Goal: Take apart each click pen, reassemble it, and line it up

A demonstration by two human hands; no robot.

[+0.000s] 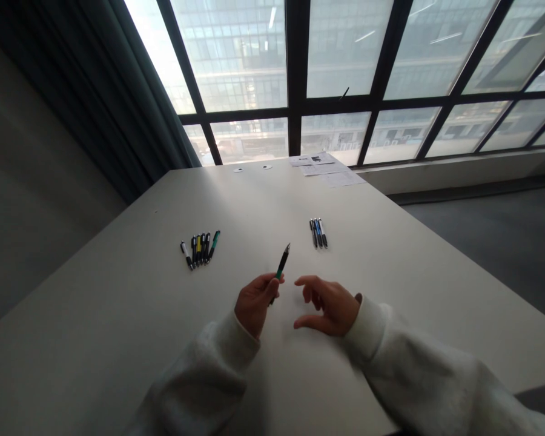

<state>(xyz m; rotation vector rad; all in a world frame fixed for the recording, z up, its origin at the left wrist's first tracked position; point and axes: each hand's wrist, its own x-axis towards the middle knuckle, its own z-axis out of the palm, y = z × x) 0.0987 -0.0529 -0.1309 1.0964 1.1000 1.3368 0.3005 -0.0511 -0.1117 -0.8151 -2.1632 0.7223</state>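
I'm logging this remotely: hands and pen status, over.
Left hand gripping green-and-black pen. Right hand open, empty. Other pens in groups beyond, clear of hands.

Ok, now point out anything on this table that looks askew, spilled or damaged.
Nothing looks spilled or damaged. Slightly askew: in the left pen group, the white pen slants left and the green pen right, so their far ends splay, while the right pen group lies nearly parallel.

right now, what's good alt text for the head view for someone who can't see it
A person's left hand holds a green-and-black pen at a slant above a white table, with the open right hand beside it. Farther back lie a larger group of pens on the left and a smaller group of pens on the right.
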